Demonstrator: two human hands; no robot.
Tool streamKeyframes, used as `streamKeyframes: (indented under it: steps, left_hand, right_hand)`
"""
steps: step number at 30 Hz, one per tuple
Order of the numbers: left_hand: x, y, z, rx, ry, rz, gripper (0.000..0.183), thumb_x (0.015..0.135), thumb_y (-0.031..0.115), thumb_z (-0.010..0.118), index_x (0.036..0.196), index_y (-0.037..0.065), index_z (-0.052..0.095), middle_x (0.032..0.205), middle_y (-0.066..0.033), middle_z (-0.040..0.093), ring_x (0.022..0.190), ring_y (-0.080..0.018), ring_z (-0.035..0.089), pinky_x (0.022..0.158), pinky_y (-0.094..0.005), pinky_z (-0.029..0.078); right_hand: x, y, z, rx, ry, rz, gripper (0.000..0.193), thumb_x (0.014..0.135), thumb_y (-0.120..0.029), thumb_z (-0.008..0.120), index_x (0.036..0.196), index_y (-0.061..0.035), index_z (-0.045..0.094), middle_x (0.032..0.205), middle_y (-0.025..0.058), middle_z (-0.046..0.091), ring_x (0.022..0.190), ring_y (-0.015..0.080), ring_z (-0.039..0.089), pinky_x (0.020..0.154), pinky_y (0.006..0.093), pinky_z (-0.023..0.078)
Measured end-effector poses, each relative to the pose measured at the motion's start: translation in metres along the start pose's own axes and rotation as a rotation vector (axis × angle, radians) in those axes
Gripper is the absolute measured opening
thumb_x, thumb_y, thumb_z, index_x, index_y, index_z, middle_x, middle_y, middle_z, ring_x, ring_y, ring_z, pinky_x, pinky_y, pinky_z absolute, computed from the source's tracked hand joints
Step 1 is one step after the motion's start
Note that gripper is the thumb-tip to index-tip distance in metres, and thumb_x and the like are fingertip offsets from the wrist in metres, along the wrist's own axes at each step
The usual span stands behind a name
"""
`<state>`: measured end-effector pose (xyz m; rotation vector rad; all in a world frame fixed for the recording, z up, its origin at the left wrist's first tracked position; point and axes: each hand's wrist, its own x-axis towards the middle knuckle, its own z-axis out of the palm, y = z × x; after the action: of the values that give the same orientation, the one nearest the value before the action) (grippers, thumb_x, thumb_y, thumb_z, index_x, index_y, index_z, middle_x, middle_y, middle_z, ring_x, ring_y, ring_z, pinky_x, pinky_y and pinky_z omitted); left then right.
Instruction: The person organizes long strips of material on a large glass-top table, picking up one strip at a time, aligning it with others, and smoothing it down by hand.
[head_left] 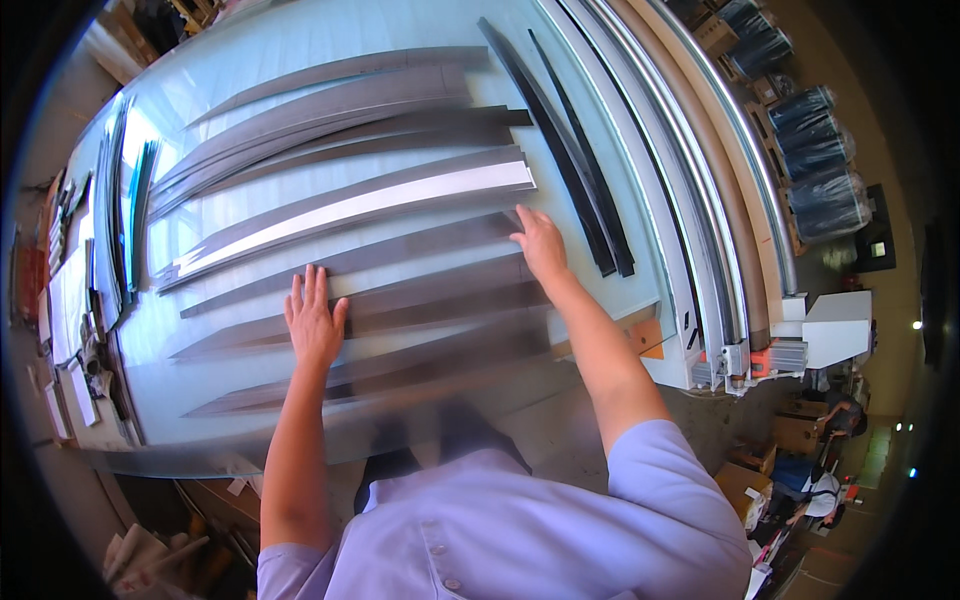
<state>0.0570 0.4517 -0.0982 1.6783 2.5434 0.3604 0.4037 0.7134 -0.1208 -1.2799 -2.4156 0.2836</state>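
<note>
Long grey strips of sheet material lie side by side on a pale glass-topped table (250,425). My left hand (314,325) rests flat, fingers spread, its fingertips on the lower edge of one grey strip (400,257). My right hand (541,245) is at that strip's right end, its thumb and fingers apart. Whether its fingertips press on the strip or just beside it, I cannot tell. Nearer to me lie two more grey strips or stacks, one of them this grey strip (430,297). Just beyond my hands is a strip with a bright white band (380,205).
Further grey strips (330,110) lie at the far side. Two narrow black strips (575,150) lie at right, beside long metal rollers (700,180) along the table. Bluish strips (135,220) lie at left. Plastic-wrapped dark bundles (825,160) stand beyond the rollers. A person (825,500) is at lower right.
</note>
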Motion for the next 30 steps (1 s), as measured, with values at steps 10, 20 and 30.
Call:
streamKeyframes:
  steps: [10, 20, 30]
  left_hand:
    - [0.004, -0.006, 0.003, 0.021, -0.052, -0.021, 0.074, 0.095, 0.046, 0.06, 0.155, 0.01, 0.038, 0.164, -0.0109, 0.031, 0.151, -0.0375, 0.027, 0.121, -0.055, 0.019]
    - [0.024, -0.003, 0.004, -0.275, 0.332, -0.249, 0.057, 0.087, 0.03, 0.072, 0.138, 0.009, 0.057, 0.142, -0.0186, 0.054, 0.121, -0.0359, 0.055, 0.113, -0.0493, 0.03]
    - [-0.007, -0.114, -0.158, 0.147, 0.499, 0.146, 0.012, 0.083, 0.005, 0.068, 0.091, 0.013, 0.072, 0.087, -0.0032, 0.072, 0.101, -0.0214, 0.069, 0.115, -0.0494, 0.031]
  right_hand:
    - [0.009, 0.018, -0.005, -0.152, 0.164, -0.369, 0.021, 0.084, -0.008, 0.071, 0.105, -0.0042, 0.07, 0.104, 0.0119, 0.073, 0.104, 0.0296, 0.069, 0.09, 0.0399, 0.055]
    - [0.036, -0.173, -0.192, 0.501, 0.439, -0.355, 0.005, 0.086, 0.001, 0.072, 0.089, -0.0011, 0.07, 0.082, 0.0102, 0.069, 0.076, 0.0251, 0.068, 0.067, 0.0321, 0.053]
    - [-0.105, -0.135, -0.13, 0.965, 0.109, 0.53, 0.013, 0.098, -0.011, 0.064, 0.089, -0.0011, 0.066, 0.076, 0.0049, 0.067, 0.062, 0.0099, 0.062, 0.053, 0.0244, 0.047]
